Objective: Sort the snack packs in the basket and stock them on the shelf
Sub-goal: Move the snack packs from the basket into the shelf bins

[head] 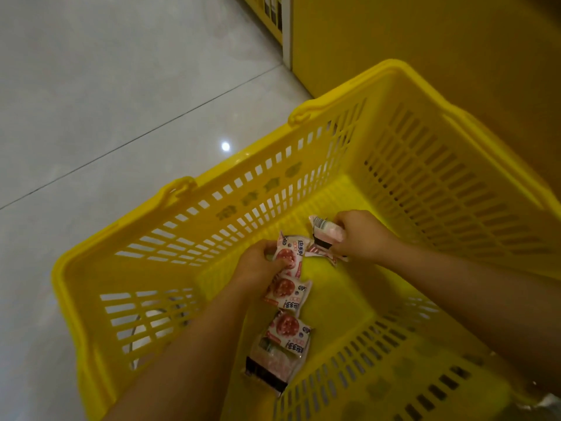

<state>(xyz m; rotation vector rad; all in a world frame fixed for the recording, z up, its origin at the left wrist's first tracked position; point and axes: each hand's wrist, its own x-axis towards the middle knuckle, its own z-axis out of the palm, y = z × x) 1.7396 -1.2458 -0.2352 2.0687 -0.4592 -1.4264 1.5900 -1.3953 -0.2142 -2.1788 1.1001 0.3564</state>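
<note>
A yellow plastic basket (243,189) with slotted walls stands on the floor below me. Both my hands are down inside it. My left hand (258,265) grips a white snack pack with a red round picture (290,253). My right hand (358,235) holds a pink-and-white pack with a barcode (326,230), and another pack (318,252) lies just under it. Below my left hand, a second red-picture pack (287,294) and a third (288,331) lie on the basket floor. Under them sits a pink pack with a black strip (273,366).
Glossy white floor tiles (106,101) spread to the left of the basket. A yellow shelf unit (425,50) rises right behind the basket, with its end post at the top middle. The basket's folded handles lie along its rim.
</note>
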